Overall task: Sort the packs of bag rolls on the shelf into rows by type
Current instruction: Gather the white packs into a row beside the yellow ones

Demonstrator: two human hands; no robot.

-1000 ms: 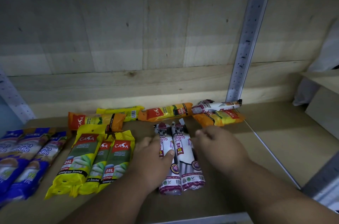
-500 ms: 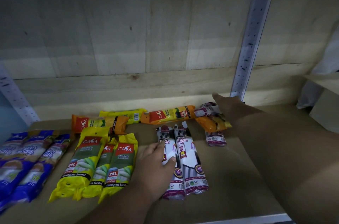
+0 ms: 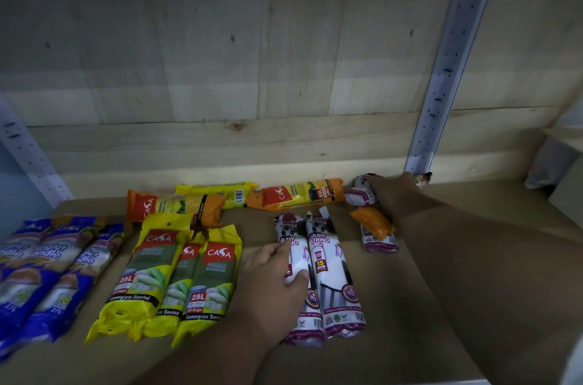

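Note:
Two white draw-string bag packs (image 3: 334, 277) lie side by side at the shelf's middle front. My left hand (image 3: 274, 287) rests flat on the left one, thumb across it. My right hand (image 3: 394, 195) reaches to the back right and closes around a white-and-purple pack (image 3: 361, 195) by the upright post. Just in front of it an orange pack (image 3: 372, 222) lies over another white pack (image 3: 380, 242). Three yellow Casa packs (image 3: 176, 277) form a row left of centre. Blue packs (image 3: 47, 271) lie at the far left.
Along the back lie two orange Casa packs (image 3: 170, 206) (image 3: 296, 194) and a yellow pack (image 3: 217, 192), crosswise. A grey metal post (image 3: 448, 69) rises at the back right. Bare wooden shelf board (image 3: 426, 306) lies under my right forearm. A wooden back wall closes the shelf.
My right hand left the draw-string packs and reached to the back right, then closed on the white-and-purple pack there. My left hand stayed on the left draw-string pack.

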